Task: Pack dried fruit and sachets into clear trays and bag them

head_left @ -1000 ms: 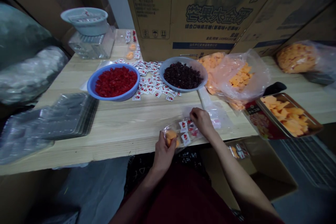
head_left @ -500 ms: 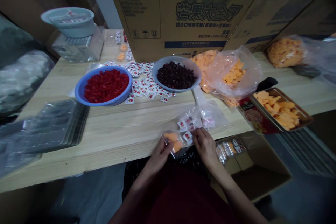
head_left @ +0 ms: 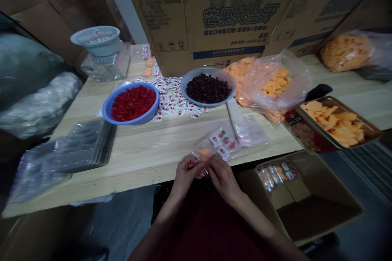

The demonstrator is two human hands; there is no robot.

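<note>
Your left hand (head_left: 186, 174) and your right hand (head_left: 223, 179) are both closed, and together they pinch the lower end of a clear plastic bag (head_left: 221, 140), which lies at the front edge of the wooden surface (head_left: 147, 147). Inside this bag you can see orange mango pieces (head_left: 204, 154) and small red and white sachets (head_left: 222, 140). Behind the bag, to the left, stands a blue bowl (head_left: 130, 121) with red dried fruit, and directly behind the bag is a grey bowl (head_left: 228, 100) with dark berries. Many loose sachets (head_left: 174, 100) lie between these two bowls. To the right of the bag is a metal tray (head_left: 361, 140) of mango pieces, and lower on the right is an open cardboard box (head_left: 318, 216) holding filled packets (head_left: 274, 175). To the left of the bag lies a stack of clear plastic trays (head_left: 85, 147).
</note>
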